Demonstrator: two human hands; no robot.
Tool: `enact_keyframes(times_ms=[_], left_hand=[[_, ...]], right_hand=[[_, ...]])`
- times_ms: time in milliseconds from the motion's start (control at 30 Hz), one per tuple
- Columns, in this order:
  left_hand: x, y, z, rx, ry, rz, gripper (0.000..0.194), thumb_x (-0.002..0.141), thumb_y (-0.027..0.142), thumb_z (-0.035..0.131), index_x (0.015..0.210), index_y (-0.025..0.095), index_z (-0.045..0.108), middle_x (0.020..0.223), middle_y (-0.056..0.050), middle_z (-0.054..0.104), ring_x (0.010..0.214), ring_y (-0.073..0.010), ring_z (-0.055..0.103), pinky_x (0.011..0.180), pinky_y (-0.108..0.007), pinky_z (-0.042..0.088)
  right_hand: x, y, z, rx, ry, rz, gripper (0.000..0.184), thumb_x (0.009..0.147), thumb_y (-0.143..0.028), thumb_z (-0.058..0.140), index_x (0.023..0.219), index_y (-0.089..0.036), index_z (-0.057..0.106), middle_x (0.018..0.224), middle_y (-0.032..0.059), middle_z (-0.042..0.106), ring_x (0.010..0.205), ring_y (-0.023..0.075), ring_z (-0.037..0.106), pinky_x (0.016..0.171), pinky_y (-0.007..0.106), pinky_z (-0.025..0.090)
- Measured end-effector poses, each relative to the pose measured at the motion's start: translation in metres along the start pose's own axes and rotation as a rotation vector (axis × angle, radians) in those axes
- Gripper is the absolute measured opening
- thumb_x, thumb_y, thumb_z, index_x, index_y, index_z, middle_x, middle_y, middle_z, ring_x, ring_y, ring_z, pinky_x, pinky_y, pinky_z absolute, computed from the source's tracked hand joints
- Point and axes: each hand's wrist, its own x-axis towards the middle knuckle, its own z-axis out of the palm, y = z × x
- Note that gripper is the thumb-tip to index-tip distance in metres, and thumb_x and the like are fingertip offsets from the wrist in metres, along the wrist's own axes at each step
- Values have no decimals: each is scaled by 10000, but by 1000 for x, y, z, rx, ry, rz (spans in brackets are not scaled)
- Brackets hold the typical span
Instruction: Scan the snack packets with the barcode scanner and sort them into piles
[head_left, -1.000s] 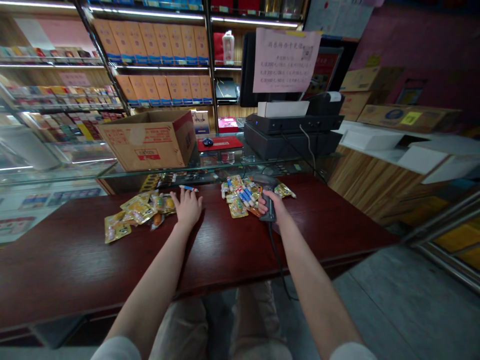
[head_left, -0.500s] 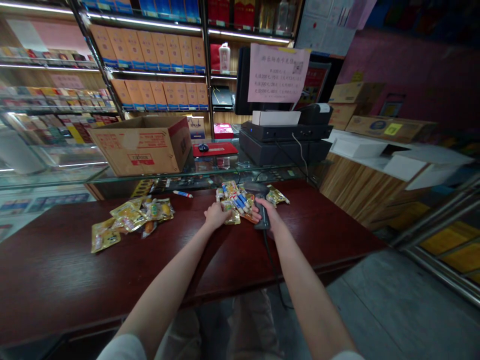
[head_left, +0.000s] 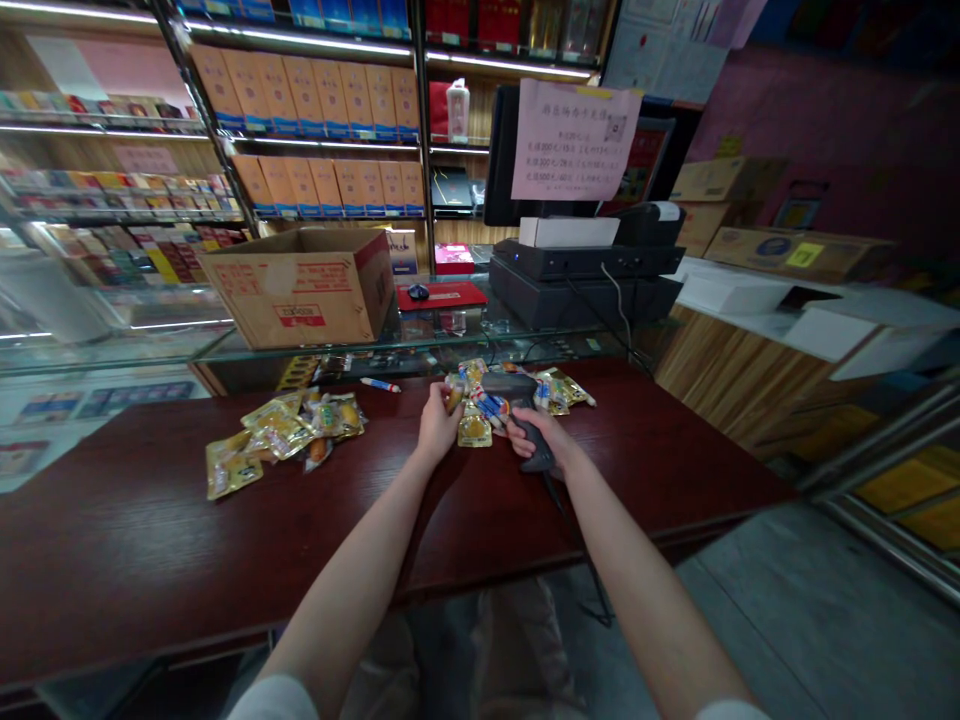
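Note:
My right hand (head_left: 541, 440) is wrapped round the grip of a dark barcode scanner (head_left: 531, 458), whose head points left over a pile of small snack packets (head_left: 474, 430). My left hand (head_left: 439, 425) is closed on a small yellow snack packet (head_left: 454, 398) at the pile's left side, in front of the scanner head. Blue-and-white tube-shaped items (head_left: 492, 408) lie among the gold packets. Further left is a second heap of gold snack packets (head_left: 279, 428). One blue-and-white tube (head_left: 381, 384) lies by itself near the table's back edge.
The dark red wooden table (head_left: 360, 530) meets a glass counter carrying an open cardboard box (head_left: 300, 295), a mouse (head_left: 418, 292) on a red mat, and a cash drawer (head_left: 585, 290) below a monitor (head_left: 504, 160). The scanner's cord (head_left: 592, 570) hangs over the front edge.
My left hand has lifted slightly and now pinches a small yellow packet. The scanner has tilted, its head turned left toward that packet. The whole view has shifted a little.

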Motion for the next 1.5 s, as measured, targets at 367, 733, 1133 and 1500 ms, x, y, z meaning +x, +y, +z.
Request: enact_keyframes(times_ms=[367, 733, 1133, 1500], left_hand=[[-1, 12, -9, 168, -74, 24, 249, 875, 232, 540, 1118, 190, 503, 1170, -99, 648, 1066, -203, 634, 924, -332, 481], [4, -8, -59, 904, 186, -157, 458, 906, 167, 343, 1291, 96, 580, 1440, -251, 461, 1334, -366, 412, 1097, -569, 275], [14, -53, -67, 950, 141, -337, 567, 862, 404, 503, 1292, 53, 617, 1500, -288, 402, 1465, -500, 125, 1061, -780, 71], [4, -3, -21, 686, -325, 92, 425, 963, 436, 415, 1339, 295, 554, 1417, -105, 547, 1346, -280, 446, 1159, -540, 212]], right_hand=[[2, 1, -7, -16, -10, 21, 264, 783, -379, 670, 864, -204, 491, 501, -98, 462, 301, 51, 302, 316, 184, 295], [-2, -9, -11, 33, 58, 42, 298, 813, -371, 638, 681, -221, 417, 458, -75, 406, 331, 60, 307, 341, 196, 312], [-1, -8, -12, 46, 108, 9, 224, 788, -363, 659, 801, -210, 497, 502, -78, 454, 330, 57, 300, 334, 191, 307], [0, -7, -11, 34, 110, 31, 224, 805, -360, 637, 923, -201, 531, 519, -83, 465, 337, 63, 320, 341, 188, 302]])
